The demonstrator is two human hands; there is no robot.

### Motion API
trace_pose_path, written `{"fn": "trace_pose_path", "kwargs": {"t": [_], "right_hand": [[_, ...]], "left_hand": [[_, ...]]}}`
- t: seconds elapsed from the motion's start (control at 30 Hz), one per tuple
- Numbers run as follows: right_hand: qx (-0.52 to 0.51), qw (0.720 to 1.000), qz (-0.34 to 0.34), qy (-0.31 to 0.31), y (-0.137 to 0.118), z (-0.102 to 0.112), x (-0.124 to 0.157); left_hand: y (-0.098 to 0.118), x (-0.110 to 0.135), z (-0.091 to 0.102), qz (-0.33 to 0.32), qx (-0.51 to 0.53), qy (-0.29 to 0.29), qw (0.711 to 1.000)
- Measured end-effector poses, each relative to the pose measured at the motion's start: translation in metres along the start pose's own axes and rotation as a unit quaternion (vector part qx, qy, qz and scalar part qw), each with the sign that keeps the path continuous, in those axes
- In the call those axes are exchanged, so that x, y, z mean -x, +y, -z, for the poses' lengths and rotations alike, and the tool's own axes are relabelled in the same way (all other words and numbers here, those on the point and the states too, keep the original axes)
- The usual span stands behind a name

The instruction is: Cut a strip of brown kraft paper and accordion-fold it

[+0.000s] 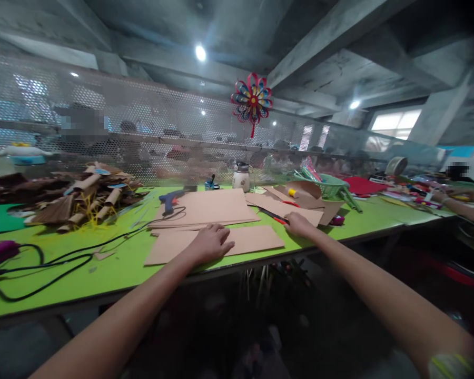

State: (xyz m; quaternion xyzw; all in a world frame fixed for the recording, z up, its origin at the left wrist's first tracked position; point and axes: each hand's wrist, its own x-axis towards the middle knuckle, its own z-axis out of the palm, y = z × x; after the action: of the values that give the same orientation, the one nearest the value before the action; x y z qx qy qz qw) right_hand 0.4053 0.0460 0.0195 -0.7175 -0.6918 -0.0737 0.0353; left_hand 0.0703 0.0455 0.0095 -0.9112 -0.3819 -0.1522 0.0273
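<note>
My left hand [212,243] lies on a narrow brown kraft-paper sheet [256,239] at the table's front edge, fingers slightly bent and thumb apart. To the right, my right hand [299,225] is closed on red-handled scissors [275,216]; their dark blades point left, over the edge of some brown paper. Part of the handle is hidden by my fingers. Just beyond my left hand is a stack of larger brown sheets [215,205]. A blue glue gun [168,202] rests at the stack's left corner.
Black cords [73,256] cross the green table [118,273] on the left. A heap of brown paper pieces with yellow strings [89,202] is behind them. A white jar [241,180] and a green basket [329,187] stand at the back. Another person's arm [458,208] is far right.
</note>
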Motion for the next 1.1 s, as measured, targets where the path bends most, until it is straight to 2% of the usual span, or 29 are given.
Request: {"fn": "trace_pose_path", "kwargs": {"t": [0.13, 0.23, 0.3, 0.43, 0.67, 0.8, 1.1], "right_hand": [[-0.017, 0.999, -0.008, -0.03, -0.007, 0.005, -0.019], [-0.036, 0.998, -0.031, -0.032, -0.007, 0.009, -0.024], [-0.049, 0.997, -0.045, -0.026, -0.002, 0.009, -0.018], [-0.069, 0.996, -0.049, 0.003, 0.012, 0.005, 0.012], [-0.101, 0.993, 0.006, 0.066, 0.022, -0.004, 0.06], [-0.096, 0.993, 0.024, 0.066, 0.023, -0.005, 0.068], [-0.086, 0.994, -0.039, 0.056, 0.016, -0.002, 0.068]], "left_hand": [[0.0, -0.009, 0.002, 0.05, -0.023, -0.008, 0.998], [0.007, -0.017, 0.0, 0.111, -0.052, 0.034, 0.992], [0.011, -0.019, -0.003, 0.131, -0.066, 0.055, 0.988], [0.011, -0.021, -0.006, 0.141, -0.068, 0.052, 0.986], [0.008, -0.02, -0.004, 0.139, -0.056, 0.089, 0.985], [0.009, -0.019, -0.004, 0.131, -0.05, 0.109, 0.984], [0.007, -0.019, -0.006, 0.12, -0.042, 0.108, 0.986]]}}
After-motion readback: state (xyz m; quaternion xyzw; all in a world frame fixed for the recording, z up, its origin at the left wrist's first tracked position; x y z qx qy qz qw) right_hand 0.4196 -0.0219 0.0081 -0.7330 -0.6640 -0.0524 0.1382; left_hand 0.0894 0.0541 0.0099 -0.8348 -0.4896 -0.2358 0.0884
